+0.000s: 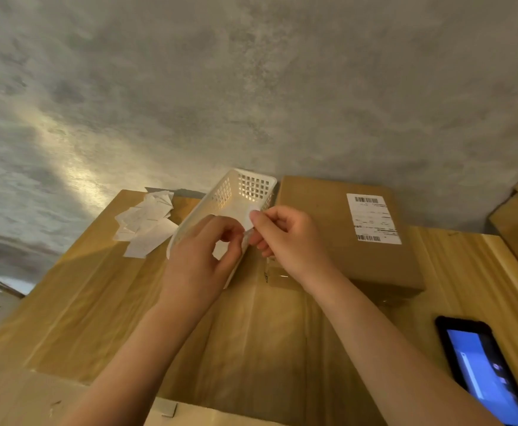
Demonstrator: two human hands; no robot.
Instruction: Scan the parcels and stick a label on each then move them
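Observation:
My left hand [204,256] and my right hand [285,238] meet over the white basket [245,187], each pinching a small white label [249,221] between thumb and fingers. A brown cardboard parcel [322,241] lies just right of my hands, with a white barcode sticker [373,218] on its top. Both hands hover above a large tape-sealed cardboard box [122,309] that serves as the work surface.
A heap of peeled white backing papers [147,224] lies left of the basket. A black handheld scanner with a lit blue screen [482,373] rests at the lower right on a wooden surface [454,272]. A grey wall stands behind, and wooden boards lean at the far right.

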